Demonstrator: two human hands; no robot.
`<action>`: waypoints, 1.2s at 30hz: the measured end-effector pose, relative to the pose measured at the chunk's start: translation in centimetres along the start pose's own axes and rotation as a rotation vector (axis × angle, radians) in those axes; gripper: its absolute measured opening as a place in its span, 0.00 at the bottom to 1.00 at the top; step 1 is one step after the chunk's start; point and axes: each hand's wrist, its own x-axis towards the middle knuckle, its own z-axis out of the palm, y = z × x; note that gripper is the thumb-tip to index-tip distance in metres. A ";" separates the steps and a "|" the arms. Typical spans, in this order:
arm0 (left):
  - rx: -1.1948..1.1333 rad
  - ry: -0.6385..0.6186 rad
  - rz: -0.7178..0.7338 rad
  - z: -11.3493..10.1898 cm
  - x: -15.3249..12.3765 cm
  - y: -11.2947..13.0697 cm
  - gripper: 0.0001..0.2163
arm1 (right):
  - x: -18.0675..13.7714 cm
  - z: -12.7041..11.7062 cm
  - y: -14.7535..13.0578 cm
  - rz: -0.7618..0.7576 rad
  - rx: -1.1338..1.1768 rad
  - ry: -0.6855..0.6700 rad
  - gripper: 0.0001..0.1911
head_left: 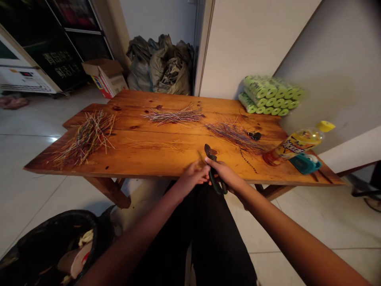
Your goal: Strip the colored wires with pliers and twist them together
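My right hand (224,173) grips green-handled pliers (212,163) at the near edge of the wooden table (143,153), jaws pointing away from me. My left hand (195,173) is pinched closed right beside the jaws, holding a thin yellowish wire (200,156) whose end sticks up toward the jaws. Three piles of thin coloured wires lie on the table: one at the left (86,137), one at the middle back (174,116), one at the right (235,135).
A tipped yellow-capped bottle (299,143) and a teal object (305,163) lie at the table's right end. A pack of green rolls (270,97) stands at the back right. A small dark object (254,136) sits by the right pile. A black bin (56,246) stands at my lower left.
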 end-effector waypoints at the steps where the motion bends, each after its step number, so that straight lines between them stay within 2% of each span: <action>1: -0.064 0.074 -0.025 -0.5 0.3 0.4 0.19 | -0.1 -0.2 0.1 0.005 0.009 -0.005 0.19; 4: -0.305 0.239 -0.029 -1.6 1.5 0.6 0.17 | -0.1 -0.4 0.5 0.035 0.037 -0.016 0.20; 7: -0.299 0.332 0.061 -2.2 2.3 -0.1 0.13 | 0.2 -0.6 0.8 0.058 0.073 -0.017 0.19; 10: -0.019 0.425 0.299 -3.4 1.7 -0.8 0.10 | 0.5 -1.4 0.8 0.080 0.112 -0.013 0.19; 14: 0.582 0.489 0.575 -6.1 0.0 -1.0 0.09 | 0.2 -2.9 0.2 0.162 0.283 -0.031 0.21; 18: 1.145 0.425 0.656 -8.6 -0.2 -0.4 0.09 | -0.4 -4.5 -0.6 0.253 0.586 -0.113 0.23; 23: 1.597 0.262 0.598 -9.4 1.7 0.9 0.09 | -0.8 -6.3 0.2 0.199 0.697 -0.132 0.24; 29: 1.880 0.062 0.592 -8.0 2.9 3.2 0.07 | -3.1 -7.9 2.3 0.174 0.709 -0.046 0.21; 33: 2.031 -0.049 0.560 -6.8 3.6 4.1 0.07 | -4.6 -7.7 3.0 0.179 0.714 -0.003 0.20; 36: 2.057 -0.134 0.551 -6.3 4.4 4.5 0.05 | -5.1 -7.2 3.3 0.188 0.709 0.013 0.20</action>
